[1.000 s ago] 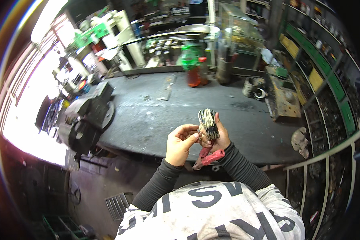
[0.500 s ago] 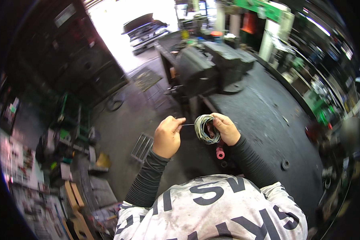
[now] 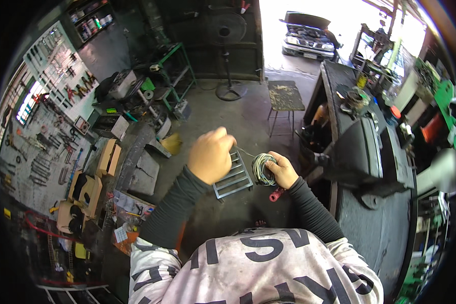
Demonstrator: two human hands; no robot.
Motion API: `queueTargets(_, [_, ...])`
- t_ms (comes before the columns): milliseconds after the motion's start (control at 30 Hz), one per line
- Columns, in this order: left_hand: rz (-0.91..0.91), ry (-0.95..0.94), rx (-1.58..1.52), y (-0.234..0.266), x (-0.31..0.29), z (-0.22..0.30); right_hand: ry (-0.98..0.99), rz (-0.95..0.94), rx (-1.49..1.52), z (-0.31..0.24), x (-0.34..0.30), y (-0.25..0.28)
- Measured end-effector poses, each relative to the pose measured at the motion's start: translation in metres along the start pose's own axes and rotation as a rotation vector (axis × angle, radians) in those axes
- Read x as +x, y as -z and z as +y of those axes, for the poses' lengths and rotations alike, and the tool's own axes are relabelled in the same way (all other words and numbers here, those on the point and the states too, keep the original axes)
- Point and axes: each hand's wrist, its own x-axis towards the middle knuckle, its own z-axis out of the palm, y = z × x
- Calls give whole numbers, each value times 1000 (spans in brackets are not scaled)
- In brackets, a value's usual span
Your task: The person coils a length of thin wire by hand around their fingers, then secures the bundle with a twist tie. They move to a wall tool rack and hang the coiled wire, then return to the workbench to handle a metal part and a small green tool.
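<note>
A coil of thin, pale greenish wire (image 3: 261, 168) hangs in front of me, gripped at its right side by my right hand (image 3: 286, 171), thumb laid over the loops. Below that hand sticks out a red, round-ended piece (image 3: 276, 194); its other end is hidden. My left hand (image 3: 211, 154) is closed, to the left of the coil and a little higher. From its fingertips a single strand of the wire runs across to the coil, slightly slack. The fingers' exact hold on that strand is partly hidden by the back of the hand.
A slatted metal frame (image 3: 237, 177) stands low beyond my left hand. On the right runs a dark workbench (image 3: 375, 223) bearing a big black casing (image 3: 354, 152). A worn stool (image 3: 286, 95) and a stand fan (image 3: 227, 63) are farther off; cardboard boxes (image 3: 106, 161) lie left.
My view has swung left, bringing the tool wall and fan into sight. The left hand has risen and drawn away from the coil, lengthening the strand between. The right hand keeps hold of the coil.
</note>
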Motion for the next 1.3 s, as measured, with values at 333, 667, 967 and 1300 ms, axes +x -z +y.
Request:
queueTargets(333, [554,632,-980,-86,-10,12,103,236,-506,-9,104,-26])
queueTargets(667, [497,435,-346,-50,-35,-102,95,49,174,-1,186,-132])
queueTargets(967, [137,249,266,50,-77,-234,-83,-139,688,-12,265,-281])
queueTargets(1300, [49,142,282,111,-110,-334,-73,-120,723,22,348,-380])
